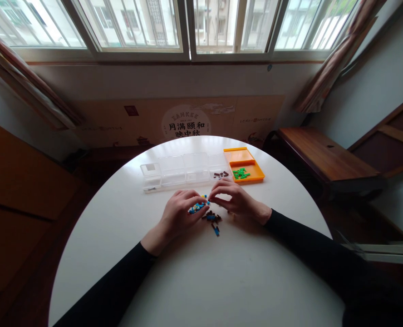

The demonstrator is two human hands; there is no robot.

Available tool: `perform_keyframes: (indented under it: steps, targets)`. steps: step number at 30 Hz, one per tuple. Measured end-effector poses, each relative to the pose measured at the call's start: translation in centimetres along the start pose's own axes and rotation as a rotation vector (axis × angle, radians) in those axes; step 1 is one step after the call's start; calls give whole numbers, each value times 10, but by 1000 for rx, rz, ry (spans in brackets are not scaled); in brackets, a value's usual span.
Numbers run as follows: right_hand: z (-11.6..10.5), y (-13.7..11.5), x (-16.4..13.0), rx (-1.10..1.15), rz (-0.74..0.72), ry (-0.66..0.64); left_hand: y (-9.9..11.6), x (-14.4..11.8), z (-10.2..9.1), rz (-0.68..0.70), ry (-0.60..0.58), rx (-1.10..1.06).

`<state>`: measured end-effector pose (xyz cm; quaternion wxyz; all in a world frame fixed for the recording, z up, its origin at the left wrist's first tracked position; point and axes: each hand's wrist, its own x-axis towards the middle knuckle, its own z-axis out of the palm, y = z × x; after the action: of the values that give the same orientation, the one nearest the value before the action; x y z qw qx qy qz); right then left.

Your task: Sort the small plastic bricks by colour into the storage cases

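On the white table, a pile of small blue, yellow and white toy bricks (196, 208) lies under the fingers of my left hand (179, 210). Its thumb and forefinger are apart, with bricks showing between them. My right hand (233, 196) faces it from the right, thumb and forefinger pinched together at the pile's edge. What that pinch holds, if anything, is too small to make out. Just nearer to me is a heap of dark brown and blue bricks (212, 217). A blue brick (217, 231) lies below that heap beside a brown one.
Beyond my hands stands a clear plastic compartment box (174, 170), with brown bricks (221, 174) in its right section. To its right, an orange tray (260, 176) holds green bricks (241, 173). The round white table (204, 281) has a wooden bench (327, 154) off to the right.
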<state>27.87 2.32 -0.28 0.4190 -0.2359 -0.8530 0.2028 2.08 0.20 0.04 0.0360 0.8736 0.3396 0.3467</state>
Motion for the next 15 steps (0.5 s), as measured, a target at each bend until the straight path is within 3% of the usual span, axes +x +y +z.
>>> perform_keyframes:
  steps: [15]
  targets:
    - [2, -3, 1, 52, 19, 17, -2, 1, 0, 77, 139, 39]
